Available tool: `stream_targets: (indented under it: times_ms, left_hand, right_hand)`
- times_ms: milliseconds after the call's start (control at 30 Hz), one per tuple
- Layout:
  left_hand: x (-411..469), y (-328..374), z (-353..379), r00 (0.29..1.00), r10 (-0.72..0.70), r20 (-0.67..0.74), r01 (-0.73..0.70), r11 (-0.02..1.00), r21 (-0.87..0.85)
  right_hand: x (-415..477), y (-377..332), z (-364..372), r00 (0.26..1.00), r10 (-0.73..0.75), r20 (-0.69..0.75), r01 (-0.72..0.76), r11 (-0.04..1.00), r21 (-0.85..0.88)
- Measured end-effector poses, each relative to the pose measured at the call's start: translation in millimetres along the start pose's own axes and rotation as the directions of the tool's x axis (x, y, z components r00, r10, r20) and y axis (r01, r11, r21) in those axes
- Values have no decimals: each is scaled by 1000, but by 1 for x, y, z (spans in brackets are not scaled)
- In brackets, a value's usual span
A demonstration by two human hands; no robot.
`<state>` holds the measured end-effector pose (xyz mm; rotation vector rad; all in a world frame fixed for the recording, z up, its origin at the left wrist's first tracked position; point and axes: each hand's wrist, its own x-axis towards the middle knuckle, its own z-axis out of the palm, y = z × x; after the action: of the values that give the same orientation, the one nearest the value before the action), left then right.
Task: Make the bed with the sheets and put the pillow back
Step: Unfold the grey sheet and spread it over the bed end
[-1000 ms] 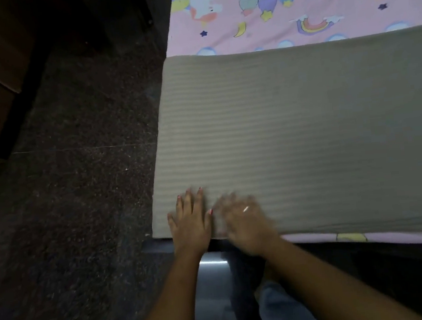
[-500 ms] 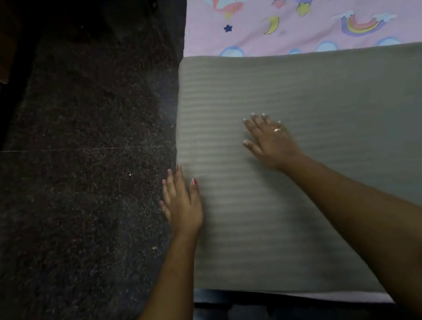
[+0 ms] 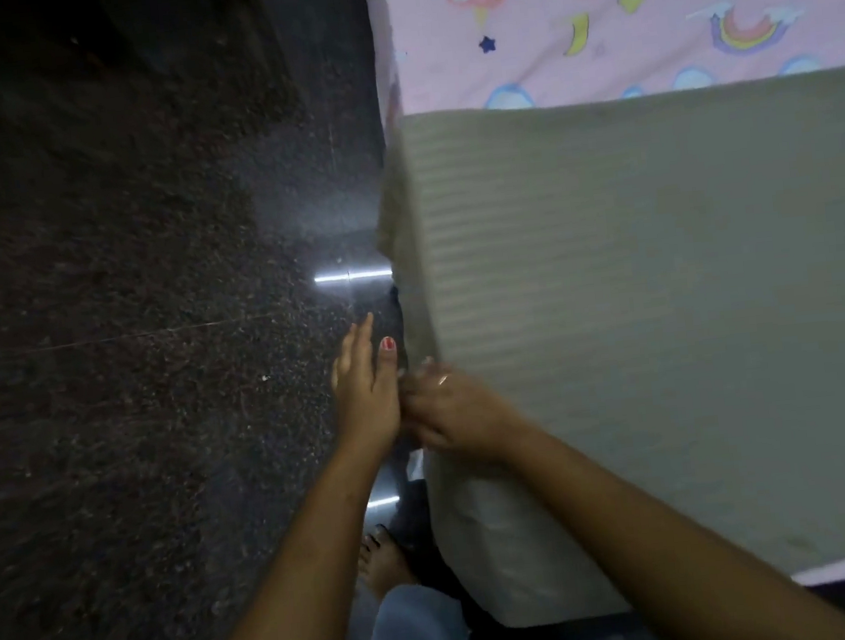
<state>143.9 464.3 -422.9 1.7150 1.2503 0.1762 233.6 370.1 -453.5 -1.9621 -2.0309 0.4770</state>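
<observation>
Since half a second ago, our right hand (image 3: 455, 414) has left the middle of the grey ribbed sheet (image 3: 668, 322) and come back to its left edge, touching our left hand (image 3: 369, 402). The grey sheet lies flat across the near part of the bed, its side drooping over the edge, with the pink printed sheet (image 3: 566, 63) bare beyond it. Our left fingers are straight and close together beside that drooping edge. The right hand is blurred, so we cannot tell whether it pinches the cloth. Below is a bare foot (image 3: 382, 563) on the dark speckled floor (image 3: 129, 348).

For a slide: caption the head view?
Left hand and right hand meet at the edge of the grey sheet, by the floor; pink sheet beyond.
</observation>
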Motion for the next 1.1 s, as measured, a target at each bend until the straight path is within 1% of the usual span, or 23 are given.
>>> stream_targets:
  times_ms: [67,100,167,200,233,267,300,367,400,433,467,500,533,633,667,733,767,800,867,933,967,1033,1100]
  left_hand:
    - [12,-2,-15,999,25,35,-25,1000,9]
    - [17,-5,-20,998,30,61,-31,999,18]
    - [24,-13,-23,994,25,109,-28,999,29]
    - [26,-17,-23,992,19,123,-23,999,26]
    - [26,-18,-22,991,12,133,-15,1000,18]
    - [26,-19,-20,990,6,141,-6,1000,5]
    - [25,-20,-18,989,-2,145,3,1000,-9]
    - [19,-19,-14,990,-15,142,19,999,-29]
    - [16,-18,-12,989,-21,146,26,999,-32]
    - [14,-15,-12,987,-24,159,28,999,-26]
    - [12,-11,-12,985,-20,170,23,1000,-17]
    - [12,-7,-14,985,-9,171,13,1000,-19]
    - [12,-2,-16,987,2,162,3,999,-32]
    - [18,17,-22,990,6,139,2,998,-56]
    - [19,22,-23,990,16,142,-8,998,-58]
    - [26,35,-18,985,41,166,-30,997,-67]
    - [33,41,-13,983,40,177,-27,997,-75]
    - [40,44,-6,981,38,188,-22,996,-89]
    - [57,50,7,976,37,216,-11,993,-117]
    - [74,52,16,966,49,255,-15,991,-133]
    - [84,52,18,956,71,283,-33,990,-137]
    - [114,49,18,934,95,345,-56,991,-121]
    - [153,43,8,925,91,369,-60,994,-94]
  right_hand:
    - [21,34,-22,958,246,-147,-248,969,9]
    - [30,54,-33,896,399,-195,-403,915,19]
    - [40,82,-42,767,613,-192,-627,779,-19]
    - [44,83,-36,709,686,-166,-701,712,-50]
    - [48,76,-28,685,713,-152,-728,678,-99]
    - [51,64,-16,701,695,-163,-713,680,-168]
    - [53,47,-4,755,643,-130,-655,725,-213]
    - [53,8,11,875,480,62,-444,848,-290]
    - [51,-8,17,913,372,169,-324,911,-254]
    - [46,-21,15,922,265,282,-212,955,-206]
    - [42,-31,15,934,154,322,-113,984,-141]
    - [40,-35,15,957,73,281,-39,991,-127]
    - [40,-35,9,976,54,212,-23,989,-145]
    - [38,-12,-18,993,120,4,-120,992,-32]
    - [36,0,-35,979,198,-55,-199,980,-7]
    - [33,35,-66,911,383,-153,-392,919,-36]
    - [31,55,-79,850,480,-216,-497,867,-26]
    - [27,75,-87,764,594,-251,-614,789,-1]
    - [19,111,-93,526,826,-203,-836,546,59]
    - [19,137,-89,296,949,-106,-941,309,140]
    - [25,143,-83,211,975,-68,-962,219,161]
    - [55,149,-61,151,986,-76,-979,160,130]
    - [104,143,-38,142,975,-171,-983,159,92]
